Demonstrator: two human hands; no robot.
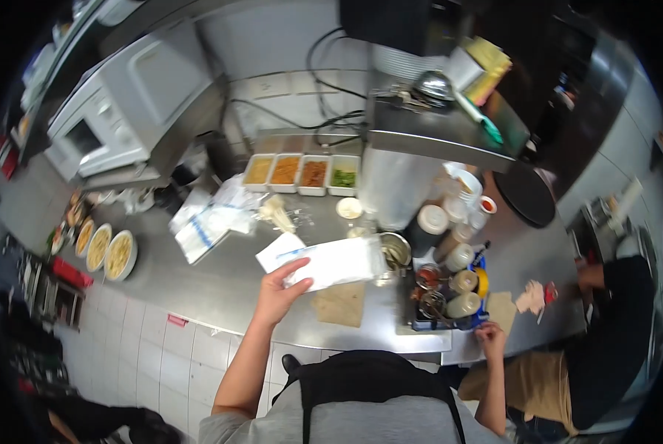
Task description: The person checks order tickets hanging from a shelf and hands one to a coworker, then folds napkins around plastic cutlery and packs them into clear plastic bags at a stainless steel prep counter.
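My left hand is closed on the near left end of a white packet, which looks like folded paper in clear plastic. The packet is held over the steel counter, and a white sheet sticks out at its left end. Under it, a tan square cloth or paper lies flat. My right hand is at the counter's front edge, its fingers curled together; what they hold, if anything, I cannot make out. Just beyond it is a blue caddy with sauce bottles and jars, beside another tan piece.
Several noodle bowls line the counter's left end. White plastic packaging lies near topping containers. A metal pot stands left of the caddy. A shelf overhangs the back. Another person stands at right.
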